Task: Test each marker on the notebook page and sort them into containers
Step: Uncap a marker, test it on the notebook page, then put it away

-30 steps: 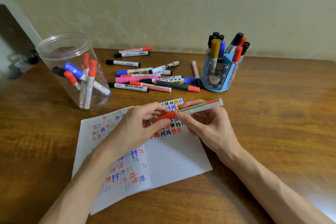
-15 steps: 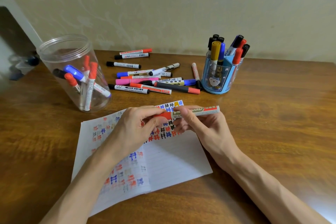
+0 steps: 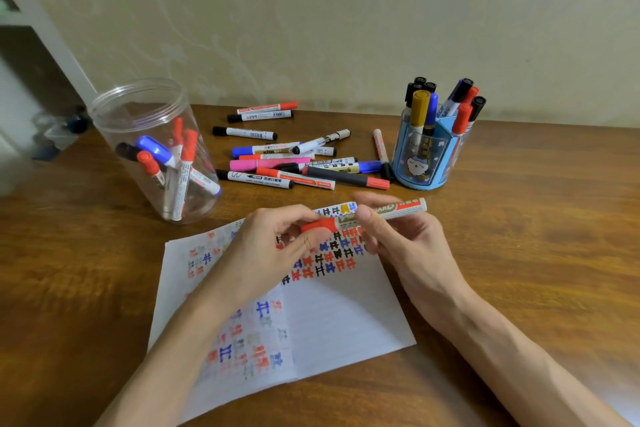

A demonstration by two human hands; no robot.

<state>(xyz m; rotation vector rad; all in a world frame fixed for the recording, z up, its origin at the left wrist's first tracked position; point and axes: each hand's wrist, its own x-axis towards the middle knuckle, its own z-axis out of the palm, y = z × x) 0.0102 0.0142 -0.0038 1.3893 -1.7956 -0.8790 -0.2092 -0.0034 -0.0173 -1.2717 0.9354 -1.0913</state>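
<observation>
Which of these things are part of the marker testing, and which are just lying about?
Part of the job: red marker, gripped by left hand and right hand; notebook; loose markers; clear jar and blue pen holder, both holding markers.
Just lying about: dark clutter beyond the left edge of the table, too blurred to identify.

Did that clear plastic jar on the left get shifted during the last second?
No. The clear jar stands in the same spot on the table, just left of the loose markers; only the camera view drifted slightly.
</observation>
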